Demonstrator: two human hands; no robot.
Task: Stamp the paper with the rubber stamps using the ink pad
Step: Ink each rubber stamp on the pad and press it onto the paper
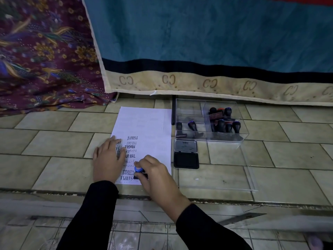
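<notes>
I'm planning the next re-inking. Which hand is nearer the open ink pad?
Right. The right hand grips a stamp on the paper, just left of the ink pad; the left hand lies flat at the paper's far left edge.

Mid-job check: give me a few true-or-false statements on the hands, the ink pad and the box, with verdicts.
1. The left hand lies flat on the paper. True.
2. The right hand holds nothing. False: it grips a stamp with a blue top, set down on the paper's near end.
3. The ink pad is closed. False: its lid stands open.
4. The ink pad lies to the right of the paper. True.
5. The clear box has nothing in it. False: it holds several more stamps.
</notes>
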